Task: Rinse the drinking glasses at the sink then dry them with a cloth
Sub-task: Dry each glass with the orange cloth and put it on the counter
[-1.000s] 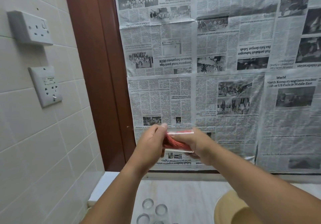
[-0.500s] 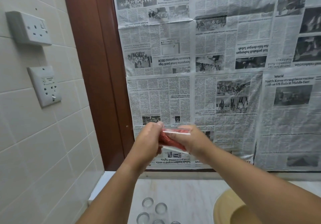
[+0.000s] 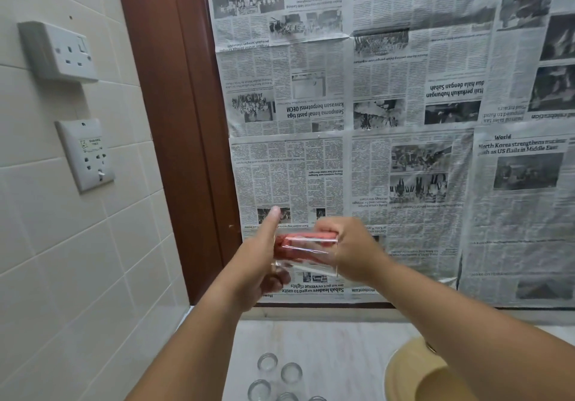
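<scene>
I hold a clear drinking glass [image 3: 314, 260] on its side at chest height, in front of the newspaper-covered window. A red cloth [image 3: 291, 242] is stuffed inside it. My left hand [image 3: 259, 265] is at the glass's left end and grips the cloth, its thumb pointing up. My right hand [image 3: 353, 250] grips the right end of the glass, fingers curled over its top. Several more clear glasses [image 3: 267, 361] stand upright on the pale counter [image 3: 336, 347] below my arms.
A beige plastic basin [image 3: 401, 372] sits at the lower right, partly hidden by my right arm. Two wall sockets [image 3: 62, 50] are on the tiled wall at left. A brown wooden frame [image 3: 180, 152] borders the newspaper sheets [image 3: 404, 152].
The glass and cloth have turned a little between my hands. My left thumb has lifted and now points straight up. Both hands stay at about the same height.
</scene>
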Demonstrator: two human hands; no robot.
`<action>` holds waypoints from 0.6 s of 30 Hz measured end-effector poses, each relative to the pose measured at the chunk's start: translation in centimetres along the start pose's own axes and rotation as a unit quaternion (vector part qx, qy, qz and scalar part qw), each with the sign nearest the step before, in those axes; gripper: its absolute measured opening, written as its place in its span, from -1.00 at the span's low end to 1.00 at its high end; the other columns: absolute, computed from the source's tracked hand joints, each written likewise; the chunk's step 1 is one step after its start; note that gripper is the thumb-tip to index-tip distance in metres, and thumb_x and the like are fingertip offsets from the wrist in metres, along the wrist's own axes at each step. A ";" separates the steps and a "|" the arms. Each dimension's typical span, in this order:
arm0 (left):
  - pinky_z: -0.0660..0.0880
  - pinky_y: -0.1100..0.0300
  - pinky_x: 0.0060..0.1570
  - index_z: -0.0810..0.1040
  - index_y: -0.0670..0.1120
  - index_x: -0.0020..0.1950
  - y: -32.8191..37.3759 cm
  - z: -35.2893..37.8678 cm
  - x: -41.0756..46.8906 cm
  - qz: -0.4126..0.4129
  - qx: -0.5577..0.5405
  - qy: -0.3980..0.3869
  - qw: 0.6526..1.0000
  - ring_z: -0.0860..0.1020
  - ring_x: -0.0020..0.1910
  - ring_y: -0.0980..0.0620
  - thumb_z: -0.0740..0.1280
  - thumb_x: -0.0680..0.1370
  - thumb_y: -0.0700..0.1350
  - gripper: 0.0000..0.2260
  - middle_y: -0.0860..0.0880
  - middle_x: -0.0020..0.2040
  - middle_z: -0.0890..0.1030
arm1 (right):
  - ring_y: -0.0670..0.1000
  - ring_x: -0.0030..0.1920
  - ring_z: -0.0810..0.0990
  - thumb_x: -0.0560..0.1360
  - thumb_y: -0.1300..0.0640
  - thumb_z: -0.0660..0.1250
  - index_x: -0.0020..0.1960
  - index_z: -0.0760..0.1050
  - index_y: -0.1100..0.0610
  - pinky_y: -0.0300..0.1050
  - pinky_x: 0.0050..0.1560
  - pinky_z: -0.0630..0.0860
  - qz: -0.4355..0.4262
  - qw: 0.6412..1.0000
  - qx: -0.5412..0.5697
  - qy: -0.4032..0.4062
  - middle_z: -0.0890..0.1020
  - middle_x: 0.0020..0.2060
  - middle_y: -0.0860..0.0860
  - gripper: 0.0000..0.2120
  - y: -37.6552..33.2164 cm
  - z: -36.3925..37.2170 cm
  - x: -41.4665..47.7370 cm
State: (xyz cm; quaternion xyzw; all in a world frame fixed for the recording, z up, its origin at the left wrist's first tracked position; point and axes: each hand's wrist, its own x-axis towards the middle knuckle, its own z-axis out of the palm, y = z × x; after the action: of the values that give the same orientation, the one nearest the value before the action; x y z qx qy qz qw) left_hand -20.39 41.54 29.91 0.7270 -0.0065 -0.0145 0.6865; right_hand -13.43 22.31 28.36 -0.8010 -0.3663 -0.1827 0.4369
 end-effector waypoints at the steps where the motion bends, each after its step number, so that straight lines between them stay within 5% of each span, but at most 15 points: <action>1: 0.32 0.17 -0.42 0.66 -0.13 -0.01 0.1 0.0 -0.1 -0.026 0.012 -0.002 1.000 0.44 -0.44 0.04 0.14 0.63 0.45 -0.34 -0.15 -0.23 0.60 | -0.08 -0.40 0.55 0.50 -0.16 0.47 -0.17 0.63 0.09 -0.13 -0.40 0.48 -0.098 0.987 -0.125 0.030 0.63 -0.35 -0.08 -0.69 0.4 -0.4 0.1; 3: 0.27 0.19 -0.46 0.64 -0.13 -0.04 0.2 0.1 0.1 0.000 0.039 0.018 0.999 0.38 -0.48 0.05 0.12 0.68 0.37 -0.39 -0.18 -0.27 0.61 | -0.09 -0.42 0.54 0.50 -0.17 0.44 -0.17 0.62 0.08 -0.16 -0.46 0.45 -0.161 0.972 -0.167 0.048 0.62 -0.37 -0.12 -0.69 0.3 -0.4 0.3; 5: 0.27 0.18 -0.45 0.58 -0.16 -0.10 -0.1 0.4 0.4 0.093 0.055 0.042 0.993 0.38 -0.50 0.06 0.11 0.73 0.27 -0.45 -0.18 -0.31 0.56 | -0.05 -0.39 0.57 0.49 -0.11 0.53 -0.09 0.65 0.16 -0.16 -0.42 0.45 0.044 0.995 0.087 -0.004 0.66 -0.36 -0.05 -0.68 -0.6 0.0 0.6; 7: 0.31 0.14 -0.42 0.53 -0.29 -0.05 -0.5 0.4 0.6 0.154 0.083 0.060 0.983 0.39 -0.47 0.03 0.11 0.74 0.24 -0.41 -0.17 -0.31 0.51 | -0.02 -0.38 0.56 0.49 -0.09 0.55 0.06 0.65 0.22 -0.20 -0.40 0.43 0.278 0.920 0.264 -0.075 0.67 -0.35 0.00 -0.62 -1.5 0.6 0.3; 8: 0.31 0.14 -0.42 0.51 -0.32 0.00 -0.6 0.4 0.7 0.156 0.084 0.057 0.982 0.39 -0.45 0.00 0.12 0.74 0.23 -0.41 -0.16 -0.31 0.48 | -0.02 -0.38 0.57 0.46 -0.10 0.57 0.09 0.64 0.23 -0.20 -0.39 0.43 0.310 0.906 0.277 -0.083 0.67 -0.35 0.01 -0.57 -1.2 0.6 0.3; 10: 0.30 0.16 -0.41 0.54 -0.24 0.05 -0.6 0.0 0.6 0.096 0.024 0.026 0.995 0.38 -0.44 -0.01 0.18 0.72 0.25 -0.47 -0.11 -0.31 0.48 | 0.01 -0.33 0.64 0.41 -0.07 0.58 0.02 0.66 0.21 -0.12 -0.35 0.54 0.218 0.948 0.222 -0.067 0.71 -0.30 0.04 -0.62 -0.7 0.5 0.3; 12: 0.28 0.20 -0.44 0.62 -0.13 0.02 -0.1 -0.3 0.2 -0.001 -0.012 -0.006 1.000 0.39 -0.45 0.03 0.19 0.66 0.37 -0.44 -0.09 -0.32 0.55 | 0.02 -0.35 0.64 0.47 -0.11 0.54 -0.10 0.66 0.16 -0.03 -0.36 0.59 0.007 1.000 0.002 -0.007 0.69 -0.31 0.01 -0.69 0.2 -0.3 0.4; 14: 0.25 0.23 -0.48 0.66 -0.07 -0.07 0.1 -0.4 0.1 -0.036 0.025 -0.009 0.999 0.37 -0.47 0.06 0.15 0.63 0.44 -0.39 -0.14 -0.29 0.59 | -0.05 -0.41 0.57 0.52 -0.21 0.43 -0.16 0.63 0.09 -0.13 -0.45 0.48 -0.178 0.962 -0.204 0.047 0.64 -0.35 -0.09 -0.64 0.8 -0.8 0.6; 15: 0.24 0.23 -0.49 0.64 -0.08 -0.08 0.2 -0.3 0.2 -0.018 0.043 0.004 0.999 0.38 -0.48 0.07 0.15 0.65 0.41 -0.41 -0.13 -0.29 0.59 | -0.10 -0.42 0.55 0.53 -0.19 0.44 -0.15 0.63 0.08 -0.20 -0.46 0.42 -0.205 0.954 -0.212 0.054 0.63 -0.35 -0.12 -0.67 0.8 -0.7 0.6; 16: 0.26 0.22 -0.48 0.62 -0.09 -0.07 0.1 -0.1 0.4 0.020 0.059 0.026 0.998 0.39 -0.49 0.09 0.15 0.68 0.35 -0.45 -0.11 -0.31 0.57 | -0.14 -0.43 0.54 0.53 -0.13 0.49 -0.13 0.63 0.10 -0.26 -0.45 0.39 -0.179 0.969 -0.166 0.044 0.63 -0.36 -0.14 -0.71 0.4 -0.5 0.7; 17: 0.29 0.21 -0.46 0.59 -0.11 -0.06 -0.1 0.2 0.6 0.068 0.074 0.049 0.994 0.42 -0.48 0.10 0.15 0.70 0.31 -0.48 -0.08 -0.31 0.56 | -0.16 -0.44 0.54 0.52 -0.06 0.54 -0.09 0.65 0.15 -0.30 -0.45 0.39 -0.071 0.997 -0.034 0.016 0.63 -0.36 -0.12 -0.73 -0.1 -0.2 0.7; 18: 0.34 0.20 -0.43 0.57 -0.13 -0.05 -0.3 0.3 0.8 0.112 0.088 0.071 0.987 0.44 -0.45 0.10 0.15 0.70 0.28 -0.50 -0.05 -0.31 0.55 | -0.15 -0.45 0.54 0.50 -0.04 0.57 -0.02 0.66 0.20 -0.31 -0.47 0.39 0.075 0.987 0.138 -0.030 0.63 -0.36 -0.08 -0.70 -0.7 0.1 0.7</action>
State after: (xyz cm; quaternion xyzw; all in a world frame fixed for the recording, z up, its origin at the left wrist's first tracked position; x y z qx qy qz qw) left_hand -19.55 41.24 29.58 0.7784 -0.0406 0.1151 0.6158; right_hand -13.50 22.96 29.09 -0.7635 -0.3399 -0.0729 0.5442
